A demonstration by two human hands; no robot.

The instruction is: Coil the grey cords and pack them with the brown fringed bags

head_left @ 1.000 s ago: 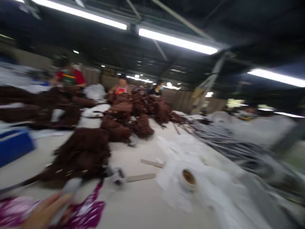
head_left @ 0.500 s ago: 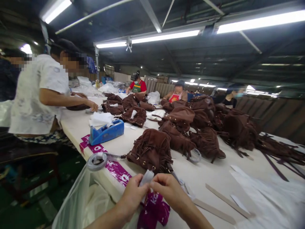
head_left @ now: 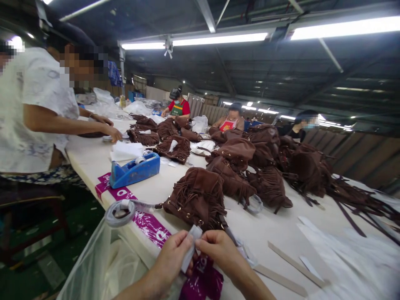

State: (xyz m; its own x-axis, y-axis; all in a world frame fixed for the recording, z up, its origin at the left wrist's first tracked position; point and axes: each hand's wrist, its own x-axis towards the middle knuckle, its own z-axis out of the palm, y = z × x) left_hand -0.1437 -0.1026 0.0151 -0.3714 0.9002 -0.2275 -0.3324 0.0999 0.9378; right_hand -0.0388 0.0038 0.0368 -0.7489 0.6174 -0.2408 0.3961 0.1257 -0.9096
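Observation:
Near the table's front edge, my left hand is closed on a folded whitish strip, which stands up between thumb and fingers. My right hand pinches at the strip's right side, its fingertips close to the left ones. Just beyond both hands lies a brown fringed bag with metal eyelets and a strap. A roll of grey wrapped material rests at the table edge to the left, by the bag's strap end. Purple printed plastic shows beneath my hands.
A blue tape dispenser stands at left, beside white sheets. More brown bags are heaped across the table. Tan strips and white sheets lie at right. A person in white leans in at left; others work behind.
The strip now shows longer below my left thumb, and both hands stay close together. The view has shifted slightly, and the person at left leans further over the table.

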